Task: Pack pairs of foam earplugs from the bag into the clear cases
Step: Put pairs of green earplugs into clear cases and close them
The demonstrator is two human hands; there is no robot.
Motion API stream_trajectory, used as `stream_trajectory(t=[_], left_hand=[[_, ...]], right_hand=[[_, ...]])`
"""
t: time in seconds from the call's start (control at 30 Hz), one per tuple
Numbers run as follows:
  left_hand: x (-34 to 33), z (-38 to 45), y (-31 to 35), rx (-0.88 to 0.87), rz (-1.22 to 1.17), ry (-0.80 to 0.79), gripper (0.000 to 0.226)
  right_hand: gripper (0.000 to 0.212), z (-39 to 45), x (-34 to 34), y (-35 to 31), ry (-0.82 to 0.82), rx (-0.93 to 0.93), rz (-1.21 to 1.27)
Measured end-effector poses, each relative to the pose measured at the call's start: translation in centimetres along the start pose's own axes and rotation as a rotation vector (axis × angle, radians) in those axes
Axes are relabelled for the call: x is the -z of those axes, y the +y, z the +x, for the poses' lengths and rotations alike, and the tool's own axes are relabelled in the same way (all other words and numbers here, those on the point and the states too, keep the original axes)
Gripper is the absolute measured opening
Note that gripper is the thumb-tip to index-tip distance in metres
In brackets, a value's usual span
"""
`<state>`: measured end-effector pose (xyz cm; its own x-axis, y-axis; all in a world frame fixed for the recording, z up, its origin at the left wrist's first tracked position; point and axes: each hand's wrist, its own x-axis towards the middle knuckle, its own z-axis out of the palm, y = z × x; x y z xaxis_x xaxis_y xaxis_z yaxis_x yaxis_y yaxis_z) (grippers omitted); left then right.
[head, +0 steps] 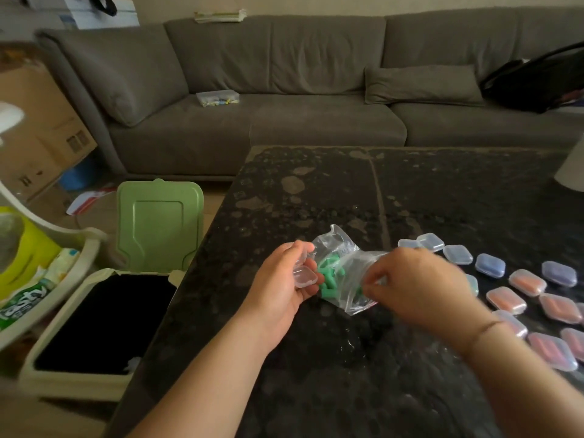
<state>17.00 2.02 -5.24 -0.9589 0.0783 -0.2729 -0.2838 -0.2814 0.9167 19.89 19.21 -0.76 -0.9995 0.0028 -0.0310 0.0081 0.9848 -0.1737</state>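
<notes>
Left hand (284,279) cups empty clear case (304,275) | right hand (414,286) pinches bag (344,270) of green earplugs (327,275)

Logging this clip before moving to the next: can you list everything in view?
bag: one, clear, holds green earplugs, on table, between hands
open case: one, clear, empty, in left hand
packed cases: over a dozen, orange, red, purple and clear, right on table
table: one, dark speckled
bin: one, cream, green lid up, left of table
sofa: one, grey, behind
left hand: holding case
right hand: fingers at bag mouth
</notes>
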Motion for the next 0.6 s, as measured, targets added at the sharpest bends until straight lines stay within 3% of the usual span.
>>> stream_trajectory(t=[0.13,0.27,0.47,0.6], left_hand=[[-0.4,-0.7,0.2,-0.224,0.151,-0.162,0.023],[-0.6,-1.2,0.0,-0.212,0.057,-0.281,0.025],[-0.5,-1.7,0.1,-0.187,-0.007,-0.366,0.032],[-0.3,-1.6,0.2,-0.183,-0.082,-0.366,0.032]], right_hand=[[0.011,-1.4,5.0,2.1,-0.036,0.078,0.137],[0.007,-2.3,5.4,0.3,0.198,0.218,0.384],[0.01,-1.9,1.0,-2.9,0.316,0.285,0.22],[0.017,-1.7,0.4,-3.0,0.267,0.229,0.184]])
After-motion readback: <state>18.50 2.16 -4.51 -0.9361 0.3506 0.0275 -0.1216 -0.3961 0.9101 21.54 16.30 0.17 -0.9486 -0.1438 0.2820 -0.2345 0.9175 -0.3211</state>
